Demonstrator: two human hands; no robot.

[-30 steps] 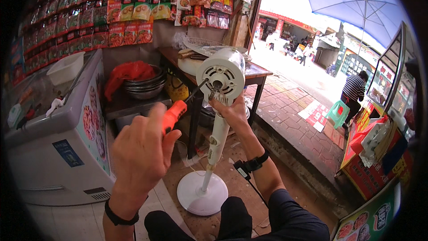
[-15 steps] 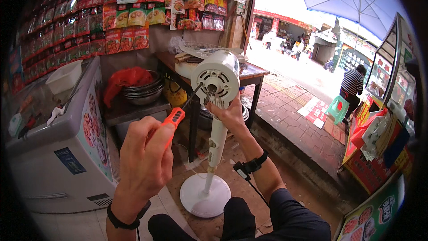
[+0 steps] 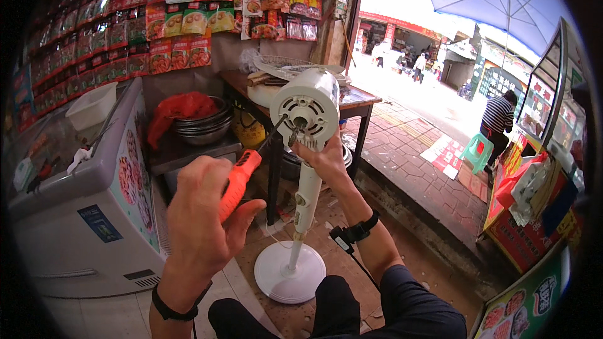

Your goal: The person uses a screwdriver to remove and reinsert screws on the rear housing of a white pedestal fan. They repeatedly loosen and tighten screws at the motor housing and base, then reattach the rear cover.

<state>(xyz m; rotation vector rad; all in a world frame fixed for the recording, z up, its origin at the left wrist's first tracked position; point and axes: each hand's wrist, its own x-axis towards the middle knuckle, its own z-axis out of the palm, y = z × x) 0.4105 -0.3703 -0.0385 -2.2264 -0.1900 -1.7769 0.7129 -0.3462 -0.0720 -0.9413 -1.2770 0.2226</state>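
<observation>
I can't make out where the orange-handled screwdriver (image 3: 241, 179) meets the round white plastic fan housing (image 3: 321, 97), mid-scene. My left hand (image 3: 200, 220) curls round the handle, thumb spread; my right hand (image 3: 325, 164) clasps the housing's underside, fingers hidden.

The tip of the screwdriver (image 3: 241, 174) is too small to make out; the umbrella (image 3: 483, 1) is cropped above.

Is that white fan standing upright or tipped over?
Upright: the fan stands with its round base on the floor, its pole rising to the motor housing.
</observation>
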